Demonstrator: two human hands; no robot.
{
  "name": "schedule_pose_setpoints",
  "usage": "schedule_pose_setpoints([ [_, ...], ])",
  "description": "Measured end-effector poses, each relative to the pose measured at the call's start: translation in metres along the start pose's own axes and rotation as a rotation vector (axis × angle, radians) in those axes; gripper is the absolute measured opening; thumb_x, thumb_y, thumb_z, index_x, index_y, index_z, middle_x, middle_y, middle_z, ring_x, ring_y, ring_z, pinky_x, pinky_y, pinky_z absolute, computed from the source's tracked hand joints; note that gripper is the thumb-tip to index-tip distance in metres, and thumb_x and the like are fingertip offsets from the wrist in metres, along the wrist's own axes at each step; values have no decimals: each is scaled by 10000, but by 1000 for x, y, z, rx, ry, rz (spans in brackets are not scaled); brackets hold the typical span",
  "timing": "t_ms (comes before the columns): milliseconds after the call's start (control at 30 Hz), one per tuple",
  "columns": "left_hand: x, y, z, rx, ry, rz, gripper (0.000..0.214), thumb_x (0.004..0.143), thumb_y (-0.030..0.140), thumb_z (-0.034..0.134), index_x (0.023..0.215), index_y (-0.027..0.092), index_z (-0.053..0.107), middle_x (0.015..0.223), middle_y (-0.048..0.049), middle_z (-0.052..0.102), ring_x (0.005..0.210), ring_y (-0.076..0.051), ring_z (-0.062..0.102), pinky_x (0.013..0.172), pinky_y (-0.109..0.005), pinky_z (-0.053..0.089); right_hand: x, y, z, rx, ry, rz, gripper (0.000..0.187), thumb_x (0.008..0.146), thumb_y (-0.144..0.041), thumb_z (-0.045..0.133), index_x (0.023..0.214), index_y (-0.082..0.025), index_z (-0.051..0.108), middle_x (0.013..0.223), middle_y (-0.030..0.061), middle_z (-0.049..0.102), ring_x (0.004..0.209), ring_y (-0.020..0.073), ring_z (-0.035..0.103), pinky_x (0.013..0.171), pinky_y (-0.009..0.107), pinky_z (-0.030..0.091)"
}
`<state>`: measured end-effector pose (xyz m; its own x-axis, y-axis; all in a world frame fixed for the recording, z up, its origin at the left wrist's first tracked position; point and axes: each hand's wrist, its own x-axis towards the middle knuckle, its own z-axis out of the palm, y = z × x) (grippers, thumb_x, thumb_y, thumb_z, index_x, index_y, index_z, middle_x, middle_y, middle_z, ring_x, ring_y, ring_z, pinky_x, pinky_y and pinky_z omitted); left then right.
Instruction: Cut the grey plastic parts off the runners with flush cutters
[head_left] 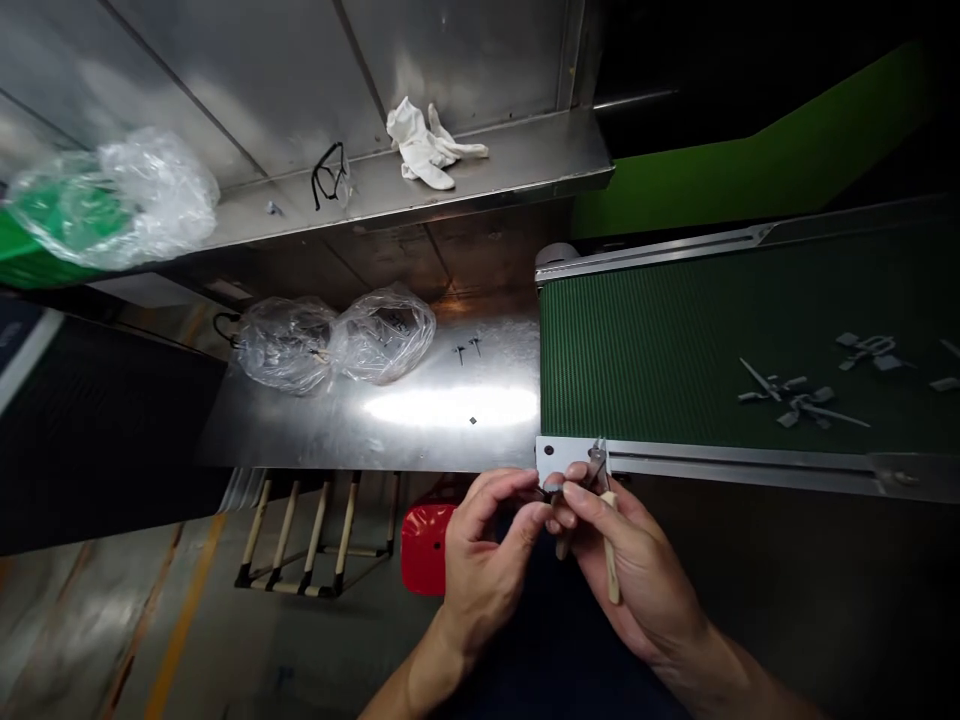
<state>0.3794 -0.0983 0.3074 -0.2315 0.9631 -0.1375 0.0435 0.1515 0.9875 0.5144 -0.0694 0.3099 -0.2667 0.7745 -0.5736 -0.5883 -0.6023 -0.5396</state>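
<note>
My left hand [484, 550] is closed in a pinch on a small dark part [551, 494], whose shape is mostly hidden by fingers. Beside it, my right hand [645, 565] grips cutting pliers [611, 565] with cream handles, their metal jaws pointing up toward the conveyor edge. The right fingertips also meet the dark part. Both hands are close together in front of the conveyor's near corner. Two small dark pieces [460, 352] and a tiny dark chip [472, 421] lie on the steel table [315, 435].
A green conveyor belt [637, 360] carries several clusters of grey moulded parts [806, 402] at right. Clear plastic bags [382, 335] rest on the table. Above, a steel shelf [525, 165] holds white gloves [427, 150] and glasses [330, 178]. A red stool [426, 548] stands below.
</note>
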Motion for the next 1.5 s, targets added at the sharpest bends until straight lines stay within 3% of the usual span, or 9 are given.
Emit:
schedule_pose_setpoints([
  [333, -39, 13, 48, -41, 50, 23, 122, 862, 194, 724, 977, 233, 733, 1011, -43, 685, 964, -187, 668, 879, -321, 540, -40, -18, -37, 16, -126, 23, 185, 824, -364, 776, 940, -246, 694, 924, -23, 648, 811, 106, 516, 763, 209, 459],
  [600, -41, 29, 62, -64, 13, 39, 100, 834, 203, 757, 928, 237, 763, 998, -30, 720, 985, -176, 675, 915, -296, 531, -47, -19, -48, -53, -159, -290, 108, 868, -315, 740, 964, -288, 698, 994, -24, 690, 967, 130, 623, 917, 249, 487],
  [733, -39, 34, 56, -205, -20, -118, 155, 832, 276, 767, 982, 243, 780, 978, -31, 746, 931, -163, 692, 838, -253, 551, -45, -16, -44, -175, -125, -443, 103, 878, -311, 722, 970, -280, 688, 965, -2, 679, 894, 145, 629, 831, 272, 526],
  [833, -37, 33, 47, -397, -12, -291, 208, 801, 299, 800, 997, 234, 779, 983, -41, 766, 932, -176, 709, 858, -274, 554, -41, -13, -33, -270, -97, -467, 115, 864, -303, 727, 962, -262, 684, 936, 10, 666, 831, 150, 611, 768, 284, 525],
  [967, -30, 31, 28, -652, 29, -448, 208, 753, 273, 843, 941, 218, 775, 948, -37, 772, 882, -153, 714, 843, -262, 558, -31, -5, -12, -413, -80, -492, 99, 840, -276, 739, 920, -247, 689, 875, 14, 667, 783, 153, 602, 720, 278, 522],
  [1133, -8, 33, -13, -793, -20, -510, 139, 835, 211, 766, 968, 175, 760, 979, -55, 766, 803, -134, 723, 708, -220, 583, -8, -3, 10, -654, -96, -586, 81, 904, -253, 646, 983, -251, 666, 966, 46, 691, 914, 213, 661, 749, 319, 547],
  [1333, 39, 28, -89, -836, -106, -564, 154, 843, 224, 761, 969, 135, 766, 871, -60, 764, 725, -130, 722, 611, -195, 591, 36, -8, 55, -1358, -233, -1002, 298, 848, -38, 604, 1080, -224, 625, 976, 33, 696, 879, 190, 639, 775, 334, 497],
  [1500, 92, 22, -166, -820, -176, -622, 195, 825, 250, 783, 971, 121, 775, 849, -75, 769, 712, -140, 726, 602, -199, 594, 71, 15, 131, -1711, -234, -1036, 304, 837, -41, 580, 1108, -170, 630, 997, 63, 693, 839, 201, 596, 732, 365, 433],
])
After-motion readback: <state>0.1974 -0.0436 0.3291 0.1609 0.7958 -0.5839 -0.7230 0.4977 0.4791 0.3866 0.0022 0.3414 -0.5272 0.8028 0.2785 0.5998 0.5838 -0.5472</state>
